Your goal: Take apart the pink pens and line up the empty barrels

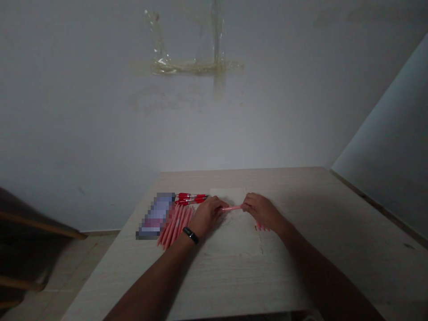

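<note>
A slim pink pen (232, 208) lies level between my hands over a pale sheet of paper (230, 243). My left hand (210, 210) pinches its left end, and a black band (190, 235) circles that wrist. The other end is held in the closed fingers of my right hand (259, 207). Beneath the right hand, the ends of several pink pens (262, 227) show; the rest of them is hidden. Left of my left hand lies a row of pink pens (175, 225), with several red pens (190, 196) just behind them.
A blurred-out flat device, perhaps a phone (155, 216), lies at the left of the wooden table (321, 214). A wall (284, 111) with old clear tape (187, 67) rises behind the table. Wooden bars (40, 223) stand low at the left, over a tiled floor.
</note>
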The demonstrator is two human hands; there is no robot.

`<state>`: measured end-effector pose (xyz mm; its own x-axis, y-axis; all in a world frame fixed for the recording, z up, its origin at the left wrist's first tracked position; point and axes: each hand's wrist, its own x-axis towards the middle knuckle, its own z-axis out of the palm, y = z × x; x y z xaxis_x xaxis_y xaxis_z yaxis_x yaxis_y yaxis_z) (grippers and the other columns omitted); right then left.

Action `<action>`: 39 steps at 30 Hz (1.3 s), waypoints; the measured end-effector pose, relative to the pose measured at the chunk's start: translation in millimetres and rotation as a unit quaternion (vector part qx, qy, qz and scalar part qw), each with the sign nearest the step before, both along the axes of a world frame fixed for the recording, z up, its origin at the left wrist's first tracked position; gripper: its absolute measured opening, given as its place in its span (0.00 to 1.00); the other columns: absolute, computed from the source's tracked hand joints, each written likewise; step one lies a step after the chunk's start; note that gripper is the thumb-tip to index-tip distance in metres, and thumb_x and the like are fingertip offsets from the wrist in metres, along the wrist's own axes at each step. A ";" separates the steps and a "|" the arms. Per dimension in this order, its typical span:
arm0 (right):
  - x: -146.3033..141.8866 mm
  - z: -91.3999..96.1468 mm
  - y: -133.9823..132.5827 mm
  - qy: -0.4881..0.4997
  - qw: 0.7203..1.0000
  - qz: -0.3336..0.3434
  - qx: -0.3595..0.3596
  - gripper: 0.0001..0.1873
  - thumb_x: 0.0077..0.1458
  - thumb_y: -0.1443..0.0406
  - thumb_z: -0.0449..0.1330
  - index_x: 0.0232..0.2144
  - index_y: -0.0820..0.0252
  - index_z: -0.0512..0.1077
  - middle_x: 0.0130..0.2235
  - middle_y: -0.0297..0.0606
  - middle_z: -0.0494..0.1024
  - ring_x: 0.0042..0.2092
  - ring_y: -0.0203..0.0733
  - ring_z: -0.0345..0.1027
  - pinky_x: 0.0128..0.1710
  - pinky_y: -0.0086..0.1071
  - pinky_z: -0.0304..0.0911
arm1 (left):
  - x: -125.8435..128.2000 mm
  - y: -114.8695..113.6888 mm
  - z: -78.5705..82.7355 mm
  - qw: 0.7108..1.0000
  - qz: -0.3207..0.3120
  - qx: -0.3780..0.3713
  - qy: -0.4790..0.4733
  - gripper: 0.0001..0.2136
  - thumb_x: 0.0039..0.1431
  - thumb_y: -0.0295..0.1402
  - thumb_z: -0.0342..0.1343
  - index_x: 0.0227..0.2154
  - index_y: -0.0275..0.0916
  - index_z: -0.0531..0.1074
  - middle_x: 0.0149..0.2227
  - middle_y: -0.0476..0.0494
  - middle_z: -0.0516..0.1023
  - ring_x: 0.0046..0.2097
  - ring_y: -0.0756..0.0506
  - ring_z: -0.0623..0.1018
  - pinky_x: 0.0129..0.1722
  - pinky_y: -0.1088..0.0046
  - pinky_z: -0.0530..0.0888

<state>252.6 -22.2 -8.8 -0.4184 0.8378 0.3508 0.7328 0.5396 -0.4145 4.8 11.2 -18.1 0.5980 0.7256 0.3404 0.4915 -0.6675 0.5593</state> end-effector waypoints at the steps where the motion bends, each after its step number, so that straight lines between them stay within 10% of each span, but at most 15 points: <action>1: -0.2 0.2 -0.3 0.005 1.000 -0.006 -0.001 0.14 0.66 0.61 0.54 0.29 0.60 0.72 0.32 0.35 0.72 0.35 0.36 0.66 0.37 0.29 0.57 | 0.0 0.0 0.0 1.000 0.001 -0.001 0.000 0.07 0.62 0.28 0.55 0.40 0.39 0.78 0.39 0.43 0.77 0.40 0.46 0.73 0.40 0.71 0.67; 25: -4.5 -0.6 0.6 0.011 1.000 -0.020 0.010 0.10 0.62 0.63 0.60 0.29 0.60 0.73 0.31 0.35 0.74 0.35 0.37 0.66 0.37 0.31 0.58 | 0.7 -2.3 1.9 1.000 0.005 -0.001 0.008 0.07 0.63 0.33 0.55 0.38 0.38 0.77 0.36 0.42 0.75 0.39 0.45 0.72 0.39 0.71 0.67; 33: -9.4 6.1 -6.2 0.217 0.972 -0.053 -0.068 0.15 0.58 0.52 0.60 0.32 0.58 0.74 0.28 0.36 0.72 0.28 0.38 0.67 0.24 0.29 0.61 | 4.6 -9.2 9.2 0.998 -0.004 -0.037 -0.054 0.10 0.61 0.38 0.57 0.39 0.39 0.77 0.35 0.44 0.73 0.36 0.47 0.72 0.35 0.72 0.66; 39: -5.6 3.9 -3.3 0.192 0.980 -0.006 -0.058 0.11 0.56 0.59 0.63 0.38 0.58 0.76 0.34 0.36 0.74 0.34 0.38 0.69 0.34 0.31 0.65 | 8.2 -7.1 6.6 0.972 0.019 -0.137 -0.192 0.11 0.59 0.40 0.59 0.35 0.36 0.74 0.34 0.45 0.76 0.35 0.48 0.72 0.34 0.73 0.66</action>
<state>247.0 -25.5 -4.9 -0.2639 0.8854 0.3826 0.5171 0.4647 -0.7188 12.9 4.1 -11.5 0.4360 0.8394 0.3244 0.2325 -0.4533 0.8605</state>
